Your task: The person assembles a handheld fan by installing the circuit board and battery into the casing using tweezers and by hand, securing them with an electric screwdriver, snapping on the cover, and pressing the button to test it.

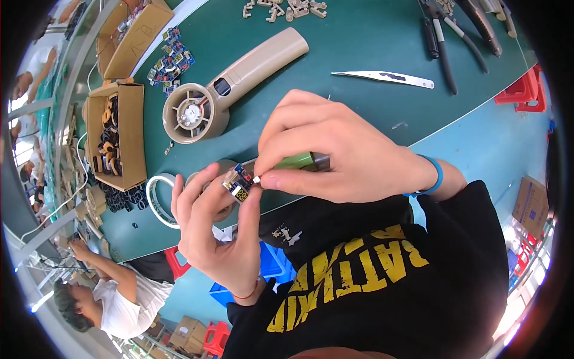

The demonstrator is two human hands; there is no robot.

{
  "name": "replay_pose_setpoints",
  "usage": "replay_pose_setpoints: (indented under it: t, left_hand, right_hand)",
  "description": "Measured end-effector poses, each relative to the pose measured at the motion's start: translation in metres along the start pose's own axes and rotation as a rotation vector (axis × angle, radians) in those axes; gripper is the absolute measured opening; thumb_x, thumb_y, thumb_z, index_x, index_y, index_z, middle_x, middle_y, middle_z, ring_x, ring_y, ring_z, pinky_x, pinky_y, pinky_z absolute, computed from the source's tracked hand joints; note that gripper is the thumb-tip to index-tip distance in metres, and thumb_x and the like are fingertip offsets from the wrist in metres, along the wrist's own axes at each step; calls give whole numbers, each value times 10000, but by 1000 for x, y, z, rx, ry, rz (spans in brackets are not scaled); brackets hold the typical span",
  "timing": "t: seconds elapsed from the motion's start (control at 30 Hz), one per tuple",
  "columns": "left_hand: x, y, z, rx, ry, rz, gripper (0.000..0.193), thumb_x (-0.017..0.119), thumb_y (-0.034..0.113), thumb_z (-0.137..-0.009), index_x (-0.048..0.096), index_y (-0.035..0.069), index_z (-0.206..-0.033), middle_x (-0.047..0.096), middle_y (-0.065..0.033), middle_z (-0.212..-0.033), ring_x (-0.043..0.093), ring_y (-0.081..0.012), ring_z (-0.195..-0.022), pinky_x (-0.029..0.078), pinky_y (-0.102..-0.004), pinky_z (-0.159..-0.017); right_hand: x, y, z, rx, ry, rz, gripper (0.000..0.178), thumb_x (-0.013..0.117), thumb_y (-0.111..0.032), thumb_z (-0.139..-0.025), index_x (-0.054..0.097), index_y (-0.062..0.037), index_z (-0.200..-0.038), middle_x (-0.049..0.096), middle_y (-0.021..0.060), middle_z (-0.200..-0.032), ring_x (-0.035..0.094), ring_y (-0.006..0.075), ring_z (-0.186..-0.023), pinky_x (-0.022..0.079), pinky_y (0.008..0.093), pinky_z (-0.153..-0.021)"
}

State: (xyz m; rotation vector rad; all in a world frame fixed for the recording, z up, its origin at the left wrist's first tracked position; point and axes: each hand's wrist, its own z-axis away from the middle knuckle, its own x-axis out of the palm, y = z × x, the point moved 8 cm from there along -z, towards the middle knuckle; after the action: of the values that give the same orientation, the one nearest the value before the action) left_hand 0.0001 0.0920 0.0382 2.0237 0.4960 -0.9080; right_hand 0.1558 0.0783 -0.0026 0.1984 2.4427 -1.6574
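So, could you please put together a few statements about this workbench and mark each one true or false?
1. The left hand holds a small blue circuit board. True.
2. The right hand holds the white tweezers. False: they lie on the green table, apart from both hands.
3. A blue band circles the right wrist. True.
4. The beige fan body stands upright on its handle. False: it lies on the table, handle stretched out.
5. The cardboard box left of the fan body holds dark and orange parts. True.
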Motion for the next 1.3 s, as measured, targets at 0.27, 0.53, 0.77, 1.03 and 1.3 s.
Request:
replay_pose_setpoints:
  t: [0.27,0.53,0.77,1.03,1.3]
  left_hand:
    - [1,3,-3,-13,-12,-43,378,831,-22,-664,732,27,-1025,759,-71,-832,683,-246,-1050,357,-519,-1115]
    - [3,6,2,-4,0,-89,355,819,-34,-659,741,21,-1001,757,-68,-819,684,-257,-1050,360,-522,-1109]
    - [0,-4,-3,15,20,-47,327,810,-38,-668,746,24,-983,753,-68,-870,688,-288,-1036,385,-521,-1087]
    - [-1,-8,-5,41,-89,67,327,812,-12,-716,754,77,-1026,732,-28,-940,674,-233,-1067,391,-492,-1092]
    - [3,-2,-4,94,-132,90,297,769,8,-774,739,55,-1066,728,-35,-927,672,-222,-1070,392,-476,-1083]
  right_hand:
    - [-1,-5,0,-67,139,110,126,816,-85,-738,737,-101,-835,656,-4,-904,600,207,-857,486,336,-734]
    - [0,-15,2,-88,145,264,143,811,-94,-686,705,-114,-780,630,-26,-876,590,194,-866,452,332,-710]
    - [4,-18,-10,-96,131,358,164,811,-91,-665,688,-117,-772,627,-26,-873,586,192,-856,448,336,-707]
    - [4,-5,-15,56,39,134,176,803,-140,-761,723,-89,-910,657,36,-876,617,248,-833,491,359,-777]
    - [1,-8,-12,29,6,49,190,829,-94,-735,727,-55,-891,690,63,-785,631,263,-724,492,345,-693]
